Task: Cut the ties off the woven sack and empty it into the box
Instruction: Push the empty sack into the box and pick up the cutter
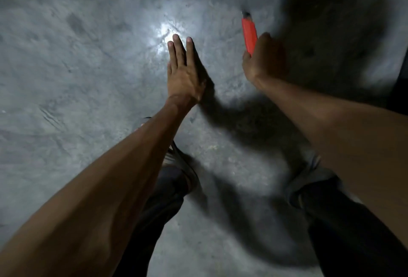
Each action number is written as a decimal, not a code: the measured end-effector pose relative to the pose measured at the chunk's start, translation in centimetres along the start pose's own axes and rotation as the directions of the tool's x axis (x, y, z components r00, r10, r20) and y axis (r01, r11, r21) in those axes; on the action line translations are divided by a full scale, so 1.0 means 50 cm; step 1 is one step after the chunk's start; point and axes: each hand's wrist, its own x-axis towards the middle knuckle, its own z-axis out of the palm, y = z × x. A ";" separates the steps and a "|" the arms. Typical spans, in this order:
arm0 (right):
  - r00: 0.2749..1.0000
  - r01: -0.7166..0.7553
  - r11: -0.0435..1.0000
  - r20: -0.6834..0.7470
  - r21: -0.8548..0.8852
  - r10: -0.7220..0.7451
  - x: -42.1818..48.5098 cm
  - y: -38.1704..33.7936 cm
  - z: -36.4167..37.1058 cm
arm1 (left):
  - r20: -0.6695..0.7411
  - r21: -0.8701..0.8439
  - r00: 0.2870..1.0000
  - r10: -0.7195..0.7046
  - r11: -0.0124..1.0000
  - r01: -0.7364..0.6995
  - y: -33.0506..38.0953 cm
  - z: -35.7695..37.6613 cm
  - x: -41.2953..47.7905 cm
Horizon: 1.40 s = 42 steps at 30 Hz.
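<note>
My right hand (263,60) is closed around an orange utility knife (249,33), whose dark tip points away from me toward the top of the view. My left hand (182,71) is stretched out flat over the floor with its fingers straight and holds nothing. Both forearms reach forward from the bottom corners. No woven sack, ties or box appear in this view.
Grey concrete floor (88,66) fills the view, with a bright light spot near my left fingertips. My two feet in dark shoes (178,166) and dark trousers stand below the arms. Deep shadow covers the upper right.
</note>
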 end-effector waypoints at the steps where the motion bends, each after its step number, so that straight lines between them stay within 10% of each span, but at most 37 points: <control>1: 0.999 0.011 1.000 0.044 -0.013 -0.010 -0.011 -0.005 -0.023 | 0.053 -0.018 0.998 0.016 1.000 -0.015 -0.005 -0.022 -0.002; 11: 0.924 -0.142 0.921 0.383 0.362 -0.008 -0.361 -0.096 -0.495 | 0.196 -0.228 0.980 0.019 0.973 0.027 0.034 -0.526 -0.354; 23: 0.973 0.225 0.850 -0.157 0.477 -0.170 -0.837 -0.357 -1.205 | -0.346 -0.445 0.937 0.055 0.869 -0.215 0.028 -1.332 -0.858; 29: 0.848 0.446 0.773 -0.488 0.450 -0.205 -0.796 -0.505 -1.405 | -0.547 -0.365 0.833 0.088 0.870 -0.332 0.029 -1.578 -0.824; 42: 0.836 0.424 0.822 -0.513 0.380 -0.194 -0.311 -0.731 -1.551 | -0.529 -0.327 0.849 0.006 0.921 -0.210 0.103 -1.783 -0.346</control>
